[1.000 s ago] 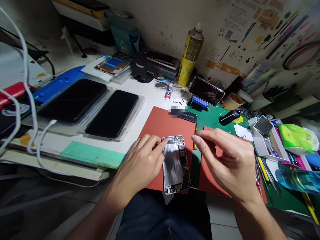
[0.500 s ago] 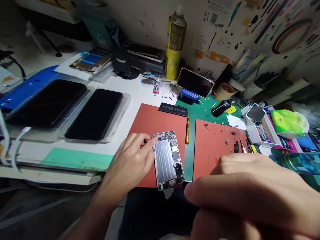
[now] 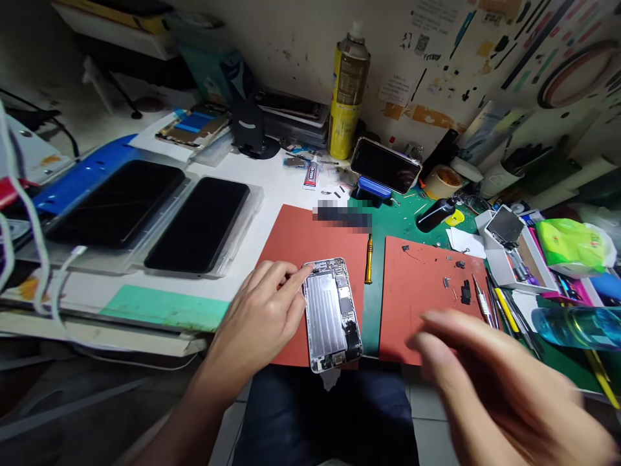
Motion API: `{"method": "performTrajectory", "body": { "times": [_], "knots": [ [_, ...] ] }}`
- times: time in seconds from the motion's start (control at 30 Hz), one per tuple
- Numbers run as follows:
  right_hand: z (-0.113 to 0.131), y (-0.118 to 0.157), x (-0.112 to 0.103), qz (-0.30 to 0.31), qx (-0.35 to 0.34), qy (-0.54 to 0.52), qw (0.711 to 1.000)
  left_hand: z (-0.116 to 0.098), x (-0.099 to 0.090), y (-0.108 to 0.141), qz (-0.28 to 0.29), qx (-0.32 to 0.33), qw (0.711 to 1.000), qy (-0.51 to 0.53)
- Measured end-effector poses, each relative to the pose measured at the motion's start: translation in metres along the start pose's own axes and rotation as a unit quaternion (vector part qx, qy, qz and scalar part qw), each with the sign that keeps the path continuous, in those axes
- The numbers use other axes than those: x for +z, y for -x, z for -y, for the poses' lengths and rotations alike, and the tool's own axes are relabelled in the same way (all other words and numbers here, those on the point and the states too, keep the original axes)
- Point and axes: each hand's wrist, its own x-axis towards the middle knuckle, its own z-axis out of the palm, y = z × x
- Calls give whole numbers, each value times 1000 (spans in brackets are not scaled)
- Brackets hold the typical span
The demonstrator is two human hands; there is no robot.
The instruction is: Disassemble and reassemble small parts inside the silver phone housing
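Note:
An opened phone body (image 3: 326, 314) with a bare metal bay lies on the left red mat (image 3: 284, 236), its lower end at the mat's front edge. My left hand (image 3: 269, 301) rests against its upper left side, the index fingertip on the top left corner; the hand holds nothing visible. Raised over the front of the right red mat (image 3: 405, 291) is my right hand (image 3: 504, 375), blurred, with thumb and forefinger apart and nothing seen between them. A gold screwdriver (image 3: 369, 259) lies beside the phone body. Small dark parts (image 3: 466, 291) are scattered on the right mat.
Two black phones (image 3: 198, 223) lie on clear cases at the left. Behind stand a yellow spray can (image 3: 348, 97) and a propped phone (image 3: 385, 165). At the right are tweezers (image 3: 482, 301), a white box (image 3: 519, 281) and a blue clear bottle (image 3: 577, 328).
My right hand has moved right, and its thumb and forefinger have parted. The view has shifted a little. My left hand stays at the phone body's upper left corner.

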Motion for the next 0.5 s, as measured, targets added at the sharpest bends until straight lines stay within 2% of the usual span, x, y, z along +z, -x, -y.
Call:
{"method": "performTrajectory", "body": {
  "times": [0.1, 0.2, 0.33, 0.5],
  "knots": [
    [-13, 8, 37, 49, 56, -34, 997, 0, 0, 0, -22, -6, 999, 30],
    [-22, 21, 64, 65, 81, -13, 994, -1, -1, 2, -46, -27, 997, 59],
    [-28, 23, 77, 67, 109, -2, 992, -1, -4, 4, -57, -24, 996, 70],
    [-38, -2, 92, 102, 215, -55, 970, -2, -4, 3, -18, 52, 998, 40]
  ]
}}
